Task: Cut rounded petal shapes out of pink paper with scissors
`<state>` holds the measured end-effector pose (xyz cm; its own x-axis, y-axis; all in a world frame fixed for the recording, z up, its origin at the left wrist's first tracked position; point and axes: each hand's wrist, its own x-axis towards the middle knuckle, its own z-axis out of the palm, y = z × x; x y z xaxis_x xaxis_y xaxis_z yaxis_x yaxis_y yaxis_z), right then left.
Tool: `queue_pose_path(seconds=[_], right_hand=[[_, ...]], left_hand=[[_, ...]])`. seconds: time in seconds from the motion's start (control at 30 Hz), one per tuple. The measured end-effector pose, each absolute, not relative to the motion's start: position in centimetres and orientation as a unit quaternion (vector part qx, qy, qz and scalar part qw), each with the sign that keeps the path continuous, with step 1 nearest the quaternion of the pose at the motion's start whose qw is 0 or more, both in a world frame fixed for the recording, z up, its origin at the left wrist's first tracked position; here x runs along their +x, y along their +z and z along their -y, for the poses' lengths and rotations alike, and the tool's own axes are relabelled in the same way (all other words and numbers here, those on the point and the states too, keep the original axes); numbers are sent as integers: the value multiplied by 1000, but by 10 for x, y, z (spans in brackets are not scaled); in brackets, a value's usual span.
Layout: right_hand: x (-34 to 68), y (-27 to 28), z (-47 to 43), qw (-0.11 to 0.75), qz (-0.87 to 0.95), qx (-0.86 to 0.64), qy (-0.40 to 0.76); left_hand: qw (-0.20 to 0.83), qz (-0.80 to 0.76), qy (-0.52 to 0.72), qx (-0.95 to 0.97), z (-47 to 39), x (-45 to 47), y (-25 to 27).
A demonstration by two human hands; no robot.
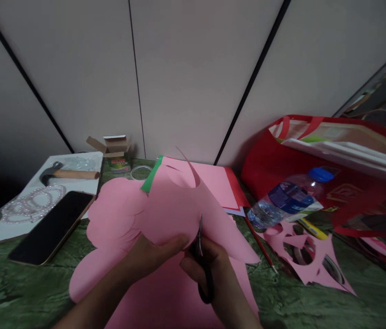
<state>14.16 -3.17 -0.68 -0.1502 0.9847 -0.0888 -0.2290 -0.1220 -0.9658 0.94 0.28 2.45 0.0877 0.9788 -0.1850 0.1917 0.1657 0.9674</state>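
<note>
My left hand (155, 256) grips a sheet of pink paper (175, 210) near its lower edge, thumb on top and the other fingers hidden beneath. In my right hand (213, 265) is a pair of scissors (198, 242) with black handles, its blades set into the pink sheet along a curved cut. A thin strip of the paper curls up at the top. Several cut pink paper shapes with rounded edges (113, 214) lie piled to the left. More pink sheets (172, 297) rest under my hands.
On the left are a black phone (52, 228), a bead string (33, 203) and a hammer (72, 174). A small box (119, 160) stands behind. Rightward lie a red pencil (261, 246), a water bottle (287, 198), pink scraps (305, 253), a yellow cutter (312, 228) and a red bag (261, 155).
</note>
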Motion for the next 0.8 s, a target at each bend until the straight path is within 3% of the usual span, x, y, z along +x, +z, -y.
queue_pose_path(seconds=[0.8], right_hand=[[141,-9,31,481,434,-472,598]], left_hand=[[587,-469,410,517,-9,7,20]])
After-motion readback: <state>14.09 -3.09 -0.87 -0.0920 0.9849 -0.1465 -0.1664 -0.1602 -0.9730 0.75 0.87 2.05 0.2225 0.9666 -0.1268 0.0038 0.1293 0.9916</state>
